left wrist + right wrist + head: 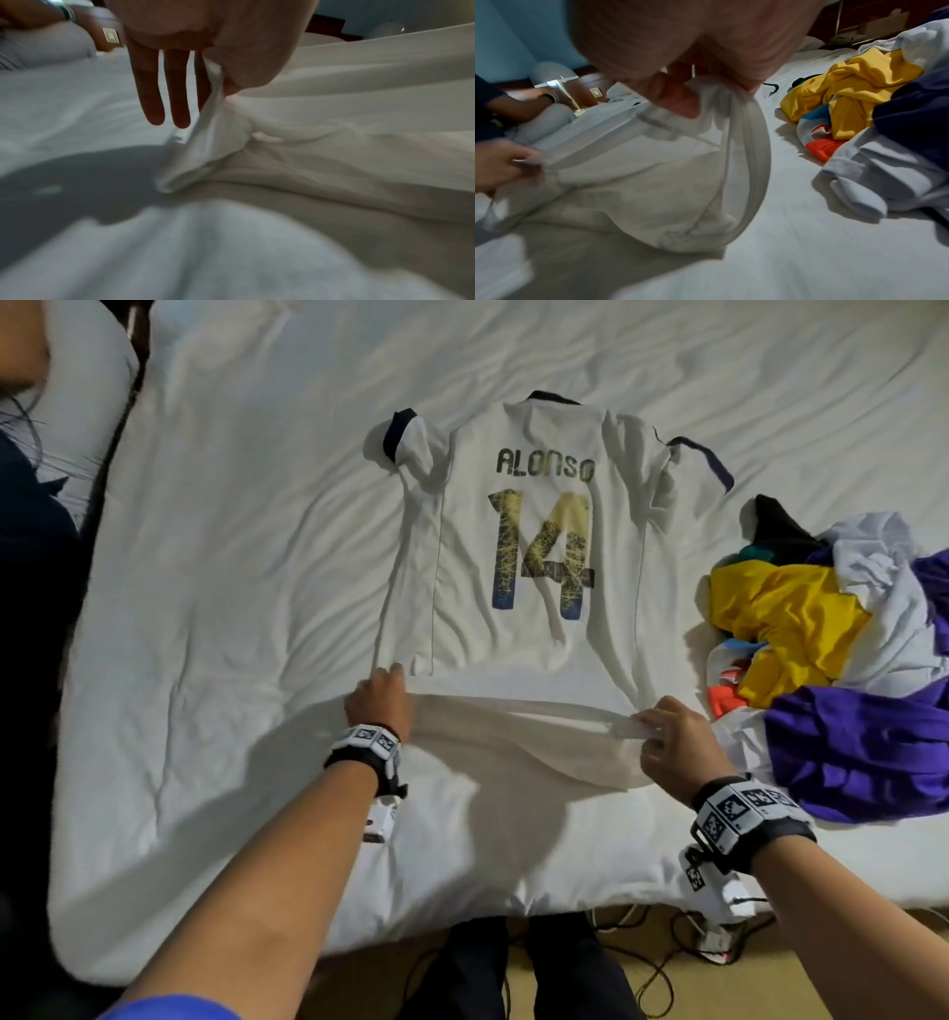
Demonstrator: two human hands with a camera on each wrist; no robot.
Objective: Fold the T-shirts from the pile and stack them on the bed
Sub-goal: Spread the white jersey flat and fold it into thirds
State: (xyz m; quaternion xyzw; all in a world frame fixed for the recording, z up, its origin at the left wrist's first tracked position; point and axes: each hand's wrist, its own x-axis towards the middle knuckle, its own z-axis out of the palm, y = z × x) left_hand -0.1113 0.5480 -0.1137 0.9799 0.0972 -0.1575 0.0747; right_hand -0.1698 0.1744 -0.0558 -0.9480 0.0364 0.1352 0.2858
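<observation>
Item: fold in progress, one white jersey.

Left grip (381, 698): pinches the near-left hem corner of the jersey (518, 567) between thumb and forefinger; the other fingers (154, 95) hang straight and spread.

Right grip (672, 747): fingers and thumb curled around the near-right hem corner, cloth bunched in the pinch.

Between the grips: the hem is lifted clear of the bed (231, 588) and sags in a shallow loop. Beyond the grips the jersey lies back-up and flat, lettered ALONSO over 14, collar at the far end, both dark-trimmed sleeves spread outward.

Step, as judged: opening stage of folding this shirt, hem raised either to smooth the body or to begin a fold. Sleeves are not yet turned in. The next move likely calls for both grips travelling together, level, so the hem lands square and the thin cloth does not skew.

Right of the right grip: the pile (832, 629) of unfolded shirts, yellow, purple, white, orange and black, lying just beside the jersey. No folded stack is visible.

Surface: white sheet, wrinkled, soft. Far left of the left grip: a pillow (87, 387) and part of another person. Near side, below the bed edge: pale floor with cables (662, 968).
</observation>
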